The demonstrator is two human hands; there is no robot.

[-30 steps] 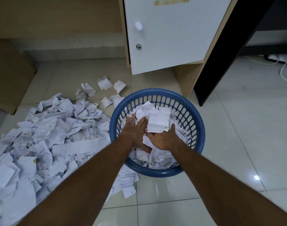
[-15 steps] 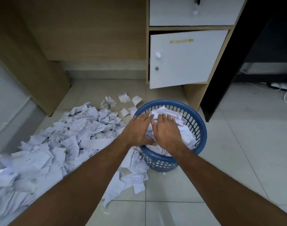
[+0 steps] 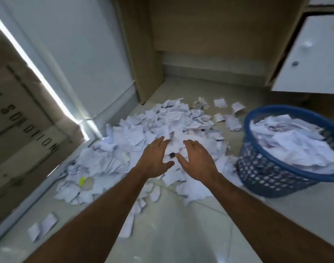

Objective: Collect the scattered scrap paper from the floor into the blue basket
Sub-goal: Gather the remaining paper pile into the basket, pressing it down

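While the scrap paper [image 3: 154,133] lies heaped on the tiled floor [image 3: 173,224] beside a white panel [image 3: 77,54], the left hand [image 3: 154,158] and right hand [image 3: 197,162] reach over it — fingers spread, holding nothing. Right of the heap stands the blue basket [image 3: 272,179] — piled full of paper.

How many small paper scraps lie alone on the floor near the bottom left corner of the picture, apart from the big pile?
2. Both paper scraps lie side by side on the floor tiles beside the wall at lower left, apart from the big pile. Blur may hide smaller bits.
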